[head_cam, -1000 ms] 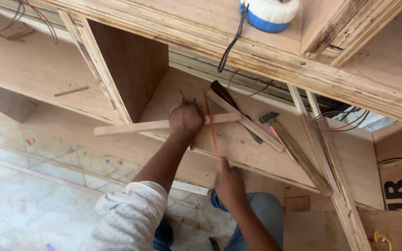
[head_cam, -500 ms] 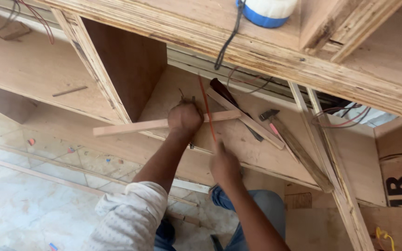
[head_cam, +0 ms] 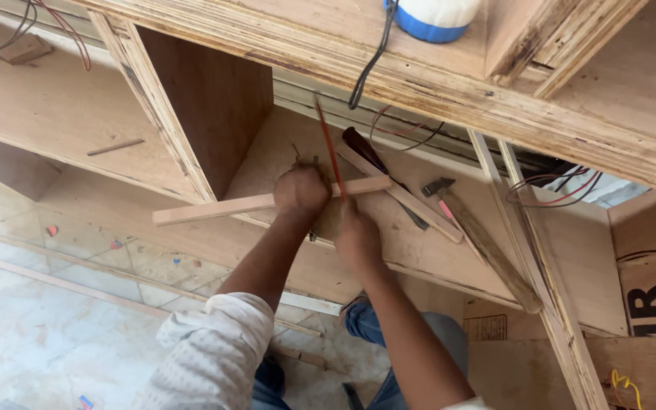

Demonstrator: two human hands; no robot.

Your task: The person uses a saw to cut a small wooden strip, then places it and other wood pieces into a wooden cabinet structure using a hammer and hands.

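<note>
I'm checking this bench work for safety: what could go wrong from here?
1. The left hand pins the thin wood strip right beside the red-bladed saw in the right hand; a slip could likely cut the fingers.
2. The strip overhangs the plywood shelf to the left, so it may pivot or snap.
3. The hammer lies close by and might get knocked off.

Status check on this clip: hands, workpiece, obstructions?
Left hand pins pale wooden strip on plywood shelf. Right hand holds thin red saw blade across it. Wood-handled hammer lies apart.
</note>
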